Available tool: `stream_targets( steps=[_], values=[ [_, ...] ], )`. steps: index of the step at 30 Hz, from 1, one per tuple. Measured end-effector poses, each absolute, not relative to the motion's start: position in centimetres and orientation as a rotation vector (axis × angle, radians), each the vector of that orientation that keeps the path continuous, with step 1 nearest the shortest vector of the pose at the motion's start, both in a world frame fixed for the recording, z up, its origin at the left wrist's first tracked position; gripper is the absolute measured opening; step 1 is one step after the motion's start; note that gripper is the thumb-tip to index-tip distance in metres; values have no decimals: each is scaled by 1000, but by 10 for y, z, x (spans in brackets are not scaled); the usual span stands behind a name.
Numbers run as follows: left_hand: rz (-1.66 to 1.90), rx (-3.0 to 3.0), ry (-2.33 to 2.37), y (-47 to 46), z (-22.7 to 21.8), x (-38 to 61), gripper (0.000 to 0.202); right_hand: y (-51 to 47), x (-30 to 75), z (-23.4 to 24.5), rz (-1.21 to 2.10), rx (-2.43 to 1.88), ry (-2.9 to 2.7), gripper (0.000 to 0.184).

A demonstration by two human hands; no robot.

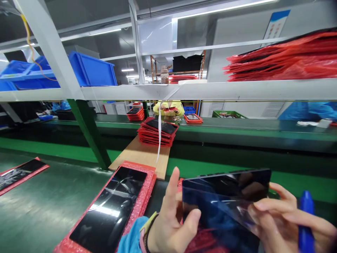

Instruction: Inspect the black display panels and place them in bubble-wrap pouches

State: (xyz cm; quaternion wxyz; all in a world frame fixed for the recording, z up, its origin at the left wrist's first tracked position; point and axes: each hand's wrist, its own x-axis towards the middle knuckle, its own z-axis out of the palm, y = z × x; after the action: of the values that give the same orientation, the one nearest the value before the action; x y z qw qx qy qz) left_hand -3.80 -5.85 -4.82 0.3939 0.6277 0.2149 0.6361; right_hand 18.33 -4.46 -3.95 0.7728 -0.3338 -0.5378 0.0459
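Note:
A glossy black screen panel (pixel 226 211) stands tilted before me. My left hand (pixel 175 214) grips its left edge, thumb on the glossy face and index finger pointing up. At the panel's right side my right hand (pixel 284 214) pinches a clear film (pixel 234 207), partly lifted off the face. A blue pen (pixel 306 221) is tucked between the fingers of that same hand. To the left, another black screen panel (pixel 110 207) lies face up on red bubble wrap (pixel 147 182). More red wrap shows beneath the held panel.
A stack of red-wrapped panels (pixel 158 131) sits on a wooden board (pixel 142 154) ahead. Another panel (pixel 21 172) lies far left. A green post (pixel 91 133) carries a shelf (pixel 210 90) with blue bins (pixel 92 70) and red bags (pixel 286 58). A person in yellow (pixel 177 107) works opposite.

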Motion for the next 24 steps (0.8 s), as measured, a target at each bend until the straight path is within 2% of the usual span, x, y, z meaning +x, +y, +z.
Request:
stream_targets(
  steps=[5,9,15,21,24],
  values=[
    [1405,1558,530,-67,-37,-26,92,-30,175,-19,279,-699,-1133,28],
    [1329,1618,494,-65,-27,-24,96,-23,179,-26,453,-774,-1054,30],
    [1343,1750,429,-61,-29,-25,88,-15,179,-27,533,-745,-1023,35],
    [1348,1663,381,-60,-22,-28,62,-20,178,-25,619,-829,-978,36],
    [1307,1534,228,-57,-11,-30,65,-22,177,-20,684,-915,-975,35]
  ],
)
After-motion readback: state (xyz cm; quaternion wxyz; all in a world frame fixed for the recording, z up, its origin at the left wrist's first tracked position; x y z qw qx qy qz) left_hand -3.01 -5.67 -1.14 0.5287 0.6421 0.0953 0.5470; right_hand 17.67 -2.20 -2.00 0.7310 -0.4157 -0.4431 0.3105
